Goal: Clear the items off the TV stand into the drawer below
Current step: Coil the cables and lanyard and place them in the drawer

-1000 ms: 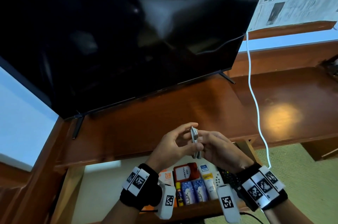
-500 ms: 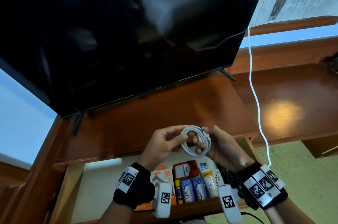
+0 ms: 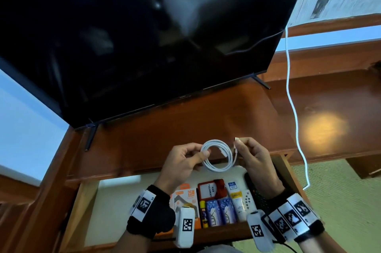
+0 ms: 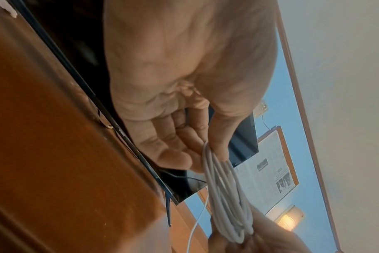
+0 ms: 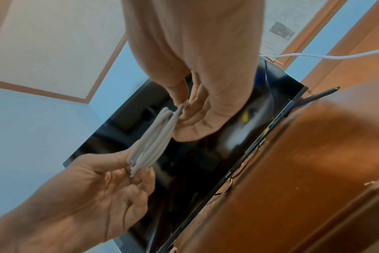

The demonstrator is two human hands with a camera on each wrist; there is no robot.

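Note:
A coiled white cable (image 3: 218, 154) hangs in the air over the front edge of the wooden TV stand (image 3: 165, 129), above the open drawer (image 3: 115, 207). My left hand (image 3: 185, 160) pinches the coil's left side between thumb and fingers; the left wrist view shows the loops (image 4: 225, 196) running from that pinch. My right hand (image 3: 249, 155) pinches the cable's free end (image 3: 237, 140) at the coil's right side, and the coil (image 5: 154, 137) also shows in the right wrist view. The drawer holds a box, tubes, cans and remotes.
A large black TV (image 3: 144, 36) stands on thin legs at the back of the stand. A long white cord (image 3: 292, 108) hangs from behind the TV down to the green carpet (image 3: 340, 201). A lower wooden desk (image 3: 329, 118) adjoins on the right.
The coil, held edge-on a second ago, has turned to face the camera as an open ring. My right hand has shifted from the coil to pinching the cable's free end.

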